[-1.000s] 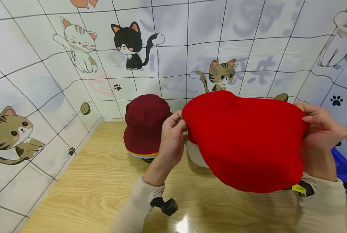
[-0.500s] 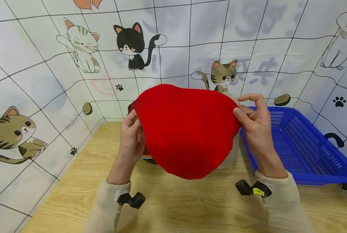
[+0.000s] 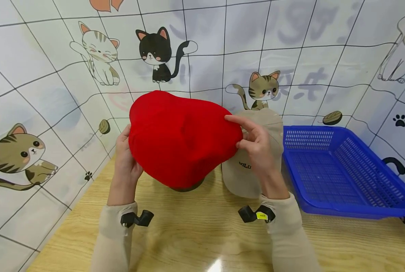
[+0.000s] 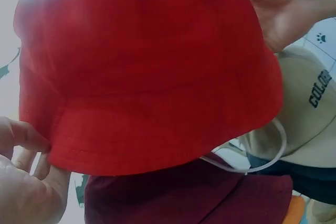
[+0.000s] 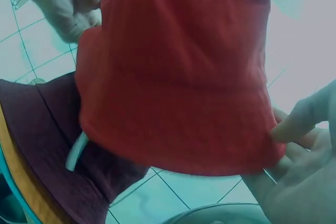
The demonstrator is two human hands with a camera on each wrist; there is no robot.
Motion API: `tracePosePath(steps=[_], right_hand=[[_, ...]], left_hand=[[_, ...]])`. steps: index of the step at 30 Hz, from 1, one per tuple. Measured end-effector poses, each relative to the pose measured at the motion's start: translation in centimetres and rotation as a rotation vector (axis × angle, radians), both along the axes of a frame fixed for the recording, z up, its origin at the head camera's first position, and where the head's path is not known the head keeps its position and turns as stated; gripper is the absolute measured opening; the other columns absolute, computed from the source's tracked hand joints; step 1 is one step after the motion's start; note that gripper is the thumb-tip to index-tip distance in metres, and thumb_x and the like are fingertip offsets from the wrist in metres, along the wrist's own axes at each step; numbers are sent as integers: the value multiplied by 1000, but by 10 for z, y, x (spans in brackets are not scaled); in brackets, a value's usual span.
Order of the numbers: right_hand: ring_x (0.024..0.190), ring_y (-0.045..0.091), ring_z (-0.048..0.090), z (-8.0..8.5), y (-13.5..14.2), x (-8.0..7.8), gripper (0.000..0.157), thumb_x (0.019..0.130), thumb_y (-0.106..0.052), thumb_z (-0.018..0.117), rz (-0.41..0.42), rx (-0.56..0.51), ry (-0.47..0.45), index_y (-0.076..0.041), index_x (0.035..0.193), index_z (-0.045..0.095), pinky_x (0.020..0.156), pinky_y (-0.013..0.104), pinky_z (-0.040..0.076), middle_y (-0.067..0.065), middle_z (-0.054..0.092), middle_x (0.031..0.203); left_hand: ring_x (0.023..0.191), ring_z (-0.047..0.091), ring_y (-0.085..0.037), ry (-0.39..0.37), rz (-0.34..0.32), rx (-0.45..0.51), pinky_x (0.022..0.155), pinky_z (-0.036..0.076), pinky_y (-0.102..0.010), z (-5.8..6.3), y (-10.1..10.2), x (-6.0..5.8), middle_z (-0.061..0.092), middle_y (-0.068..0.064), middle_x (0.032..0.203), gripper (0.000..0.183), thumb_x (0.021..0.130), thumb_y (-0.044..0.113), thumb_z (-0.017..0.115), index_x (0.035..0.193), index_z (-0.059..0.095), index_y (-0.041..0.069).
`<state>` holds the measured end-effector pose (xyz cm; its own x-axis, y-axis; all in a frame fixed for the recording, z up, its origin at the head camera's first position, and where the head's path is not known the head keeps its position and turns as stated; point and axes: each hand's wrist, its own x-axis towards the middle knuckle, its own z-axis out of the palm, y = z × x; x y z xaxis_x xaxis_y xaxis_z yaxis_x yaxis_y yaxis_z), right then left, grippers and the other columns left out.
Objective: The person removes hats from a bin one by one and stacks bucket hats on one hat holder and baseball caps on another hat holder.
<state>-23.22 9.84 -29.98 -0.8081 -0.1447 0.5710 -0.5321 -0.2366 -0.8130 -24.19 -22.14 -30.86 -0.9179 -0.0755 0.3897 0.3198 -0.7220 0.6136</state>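
Observation:
A red bucket hat is held up by its brim between both hands, above the stack of hats at the left. My left hand pinches the brim's left side, and my right hand pinches the right side. In the left wrist view a white cord hangs below the red brim. Directly under it shows the maroon bucket hat, with an orange brim beneath; in the head view the red hat hides nearly all of this stack. Beside the right hand stands a beige cap with dark lettering.
A blue plastic basket with perforated sides sits at the right of the wooden table. A wall covering with cartoon cats rises behind the table and along its left.
Both hands have carried the red hat leftward, from in front of the beige cap to above the maroon hat. The beige cap and blue basket have come into fuller view.

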Motion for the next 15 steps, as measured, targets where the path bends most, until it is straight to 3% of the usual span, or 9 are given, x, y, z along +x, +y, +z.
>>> tracePosePath(steps=[4, 7, 11, 15], right_hand=[[73, 9, 70, -2, -5, -5, 68, 88, 24, 36, 69, 72, -47, 4, 153, 44, 78, 22, 61, 7, 47, 156], [72, 7, 69, -4, -11, -8, 69, 94, 21, 40, 71, 79, -94, -5, 158, 39, 80, 22, 61, 7, 39, 163], [61, 7, 53, -8, -23, -9, 71, 98, 16, 43, 32, 63, -136, -13, 162, 35, 70, 17, 56, 3, 38, 160], [54, 8, 33, -13, -36, -13, 72, 98, 14, 44, -12, 28, -172, -16, 163, 33, 58, 15, 39, -5, 35, 161]], left_hand=[[78, 72, -14, -39, -15, 67, 71, 62, -24, -4, -8, -8, 68, -7, 94, 14, 102, 5, 61, 115, 62, 0], [78, 73, -16, -111, -4, 109, 71, 63, -27, -8, -12, -14, 70, -9, 99, 23, 102, -1, 59, 124, 58, 2], [72, 73, -18, -203, 50, 160, 66, 63, -28, -12, -15, -21, 71, -10, 101, 34, 100, -9, 57, 130, 50, 7], [69, 72, -17, -240, 116, 149, 64, 62, -28, -16, -16, -27, 70, -9, 96, 24, 99, -9, 58, 119, 56, 5]])
